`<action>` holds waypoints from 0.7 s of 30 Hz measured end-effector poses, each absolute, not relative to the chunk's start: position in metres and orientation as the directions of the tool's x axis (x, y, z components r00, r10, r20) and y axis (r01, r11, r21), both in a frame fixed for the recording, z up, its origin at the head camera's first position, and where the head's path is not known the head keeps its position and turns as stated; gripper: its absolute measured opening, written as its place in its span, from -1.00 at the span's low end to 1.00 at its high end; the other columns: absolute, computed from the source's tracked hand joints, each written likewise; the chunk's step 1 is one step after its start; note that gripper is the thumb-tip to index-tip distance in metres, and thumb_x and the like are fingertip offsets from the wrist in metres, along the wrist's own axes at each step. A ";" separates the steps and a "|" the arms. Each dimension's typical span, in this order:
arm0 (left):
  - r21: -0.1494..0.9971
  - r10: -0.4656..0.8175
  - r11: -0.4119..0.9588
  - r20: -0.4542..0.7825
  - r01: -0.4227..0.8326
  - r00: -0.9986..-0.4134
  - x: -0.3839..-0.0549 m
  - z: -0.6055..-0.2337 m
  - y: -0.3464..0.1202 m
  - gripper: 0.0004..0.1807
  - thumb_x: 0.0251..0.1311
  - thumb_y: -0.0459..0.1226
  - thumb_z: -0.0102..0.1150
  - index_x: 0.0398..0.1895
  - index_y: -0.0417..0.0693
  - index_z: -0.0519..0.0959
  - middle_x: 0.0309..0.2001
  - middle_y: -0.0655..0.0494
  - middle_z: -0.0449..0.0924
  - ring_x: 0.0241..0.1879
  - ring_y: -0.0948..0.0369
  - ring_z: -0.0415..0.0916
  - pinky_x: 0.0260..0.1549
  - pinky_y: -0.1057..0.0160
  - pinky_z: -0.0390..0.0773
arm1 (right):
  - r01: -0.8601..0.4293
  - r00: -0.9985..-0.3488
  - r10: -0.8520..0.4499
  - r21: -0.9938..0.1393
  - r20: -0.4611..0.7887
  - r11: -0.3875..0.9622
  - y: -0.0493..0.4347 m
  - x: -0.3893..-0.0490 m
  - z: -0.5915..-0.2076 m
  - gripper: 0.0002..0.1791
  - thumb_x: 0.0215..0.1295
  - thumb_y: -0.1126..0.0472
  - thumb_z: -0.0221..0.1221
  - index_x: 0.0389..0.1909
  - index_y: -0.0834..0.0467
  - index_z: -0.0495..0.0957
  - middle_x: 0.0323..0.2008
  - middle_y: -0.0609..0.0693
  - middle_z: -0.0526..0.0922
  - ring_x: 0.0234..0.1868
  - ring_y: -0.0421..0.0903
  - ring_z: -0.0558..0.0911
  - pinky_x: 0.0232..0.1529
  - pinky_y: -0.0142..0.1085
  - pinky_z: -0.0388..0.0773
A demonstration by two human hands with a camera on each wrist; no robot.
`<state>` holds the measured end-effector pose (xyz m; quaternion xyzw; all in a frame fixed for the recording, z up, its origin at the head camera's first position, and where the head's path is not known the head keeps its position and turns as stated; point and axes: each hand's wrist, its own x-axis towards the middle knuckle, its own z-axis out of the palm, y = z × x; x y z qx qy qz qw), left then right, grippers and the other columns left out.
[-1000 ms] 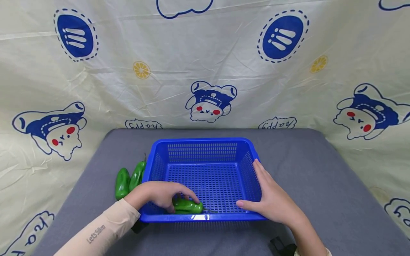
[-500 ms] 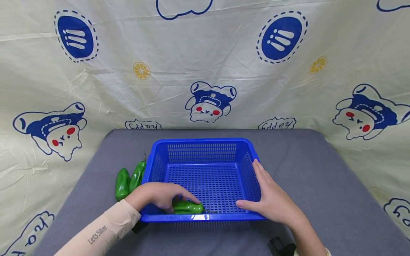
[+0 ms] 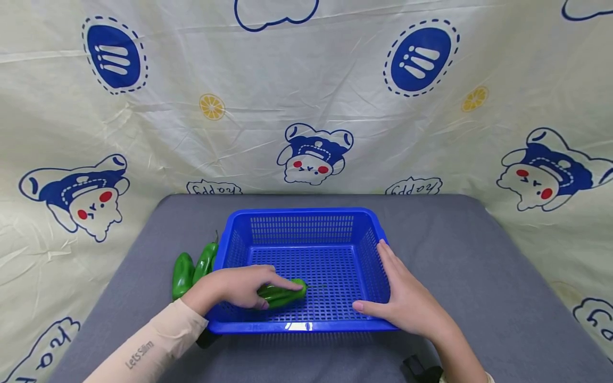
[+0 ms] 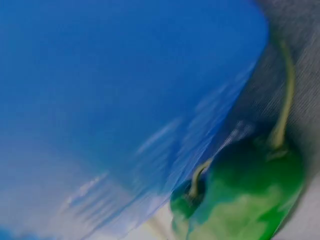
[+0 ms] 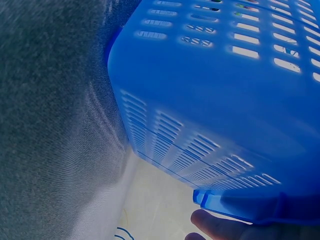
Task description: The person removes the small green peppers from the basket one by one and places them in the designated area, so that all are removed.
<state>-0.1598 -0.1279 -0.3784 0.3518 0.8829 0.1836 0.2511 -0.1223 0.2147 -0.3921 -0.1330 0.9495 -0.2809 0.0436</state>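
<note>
In the head view, my left hand reaches over the left rim of a blue plastic basket. It holds a long green pepper low inside, index finger stretched along the top and thumb at the near side; the pepper's thin stem points right. My right hand rests at the basket's right front corner, fingers straight along the rim and thumb over the front edge. Outside the basket's left wall lie more green peppers, one lying left of another. My left forearm partly hides them.
Grey cloth covers the table, and a printed pale curtain hangs behind it. Close up in the left wrist view, a green pepper with a curved stem lies beside the basket wall.
My left hand has shifted the pepper away from the basket's front wall toward its middle, tilting the stem end farther back. The right hand and basket stay put.
</note>
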 end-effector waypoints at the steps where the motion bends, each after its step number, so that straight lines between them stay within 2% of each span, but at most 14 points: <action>1: 0.511 0.713 0.680 -0.295 0.526 -0.636 -0.160 -0.376 -0.130 -0.21 0.17 -0.38 0.32 0.37 0.57 0.37 0.05 0.18 0.50 -0.06 0.30 0.40 0.00 0.21 0.49 | -0.227 -0.961 -0.277 -0.547 -0.009 0.806 0.215 -0.122 -0.392 0.42 -0.05 -0.51 0.29 0.60 0.02 -0.34 0.61 0.07 -0.26 0.56 0.31 -0.04 0.27 0.46 0.15; 10: 0.567 0.666 0.646 -0.091 0.512 -0.740 -0.164 -0.350 -0.155 -0.21 0.21 -0.40 0.28 0.43 0.49 0.32 -0.20 0.10 0.37 -0.23 0.20 0.29 -0.28 0.27 0.43 | -0.229 -0.960 -0.278 -0.549 -0.006 0.804 0.215 -0.122 -0.392 0.42 -0.05 -0.50 0.30 0.60 0.00 -0.35 0.62 0.05 -0.26 0.56 0.31 -0.03 0.26 0.46 0.15; 17: 0.643 0.607 0.637 -0.079 0.425 -0.791 -0.164 -0.346 -0.174 -0.22 0.21 -0.37 0.30 0.44 0.43 0.32 -0.08 0.00 0.41 -0.17 0.14 0.36 -0.28 0.25 0.50 | -0.244 -0.958 -0.287 -0.545 0.007 0.802 0.215 -0.122 -0.392 0.41 -0.04 -0.48 0.31 0.60 0.03 -0.33 0.61 0.06 -0.25 0.56 0.29 -0.04 0.29 0.44 0.15; 21: 0.677 0.582 0.624 -0.069 0.391 -0.810 -0.162 -0.344 -0.185 -0.23 0.19 -0.36 0.32 0.44 0.37 0.34 -0.07 -0.04 0.41 -0.12 0.10 0.41 -0.27 0.23 0.55 | -0.244 -0.958 -0.288 -0.541 0.003 0.805 0.215 -0.122 -0.392 0.41 -0.03 -0.48 0.30 0.60 0.03 -0.34 0.61 0.07 -0.25 0.56 0.30 -0.04 0.28 0.45 0.15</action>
